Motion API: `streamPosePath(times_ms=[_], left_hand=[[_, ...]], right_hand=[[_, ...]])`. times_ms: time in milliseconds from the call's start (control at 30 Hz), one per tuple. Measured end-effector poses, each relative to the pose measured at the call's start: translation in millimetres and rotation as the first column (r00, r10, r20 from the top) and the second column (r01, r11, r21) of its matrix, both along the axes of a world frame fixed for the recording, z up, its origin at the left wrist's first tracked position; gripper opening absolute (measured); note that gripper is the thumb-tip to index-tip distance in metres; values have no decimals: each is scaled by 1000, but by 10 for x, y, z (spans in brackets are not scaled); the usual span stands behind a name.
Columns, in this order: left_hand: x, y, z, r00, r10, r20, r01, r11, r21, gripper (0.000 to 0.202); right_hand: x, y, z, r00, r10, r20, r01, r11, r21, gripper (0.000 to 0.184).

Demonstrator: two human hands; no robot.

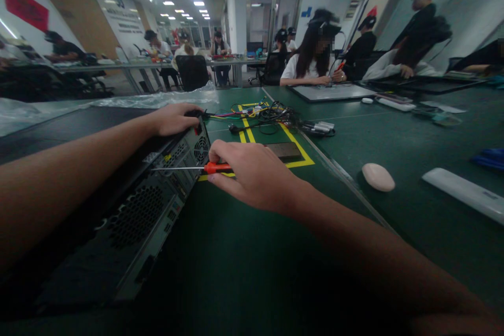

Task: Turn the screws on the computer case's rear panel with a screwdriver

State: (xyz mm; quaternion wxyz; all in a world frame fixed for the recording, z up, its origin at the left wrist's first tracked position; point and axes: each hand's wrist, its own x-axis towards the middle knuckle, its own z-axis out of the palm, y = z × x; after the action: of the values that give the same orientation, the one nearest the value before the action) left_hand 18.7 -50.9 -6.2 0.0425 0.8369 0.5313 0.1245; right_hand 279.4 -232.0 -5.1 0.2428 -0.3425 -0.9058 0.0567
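Note:
A black desktop computer case (pixel 136 215) lies on its side at the left, its grey back panel with round and honeycomb vents turned towards the right. My left hand (pixel 173 119) reaches over it and grips the far corner, the fingertips partly out of sight beyond the edge. Closed round the orange-red handle of a screwdriver (pixel 216 168) is my right hand (pixel 255 176). The long thin shaft points left, and its tip meets the edge of the back panel. Whether it sits in a screw is too small to tell.
Tangled cables (pixel 275 114) and a flat dark block (pixel 285 151) lie behind my right hand, by yellow tape lines. A pale rounded object (pixel 378 177) and a long white bar (pixel 464 194) are at the right. Clear plastic wrap (pixel 157 98) lies behind the case. Several people work beyond.

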Motion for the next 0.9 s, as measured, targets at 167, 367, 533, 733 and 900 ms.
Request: streamPosePath(times_ms=[167,367,533,733,900], left_hand=[[19,-32,26,1000,1,-22,-2,1000,-9,76],[9,-14,14,1000,13,-22,-14,1000,-3,77],[8,-13,8,1000,11,-8,-12,1000,-17,77],[26,-38,22,1000,19,-3,-19,1000,-15,77],[26,-28,19,1000,18,-11,-18,1000,-19,77]], right_hand=[[-1,-4,20,1000,-6,18,6,1000,-17,19],[1,-12,18,1000,-15,16,15,1000,-8,20],[2,-10,32,1000,-8,12,8,1000,-7,24],[-23,4,14,999,-10,36,11,999,-32,34],[-9,10,-17,1000,14,-18,-15,998,-54,27]])
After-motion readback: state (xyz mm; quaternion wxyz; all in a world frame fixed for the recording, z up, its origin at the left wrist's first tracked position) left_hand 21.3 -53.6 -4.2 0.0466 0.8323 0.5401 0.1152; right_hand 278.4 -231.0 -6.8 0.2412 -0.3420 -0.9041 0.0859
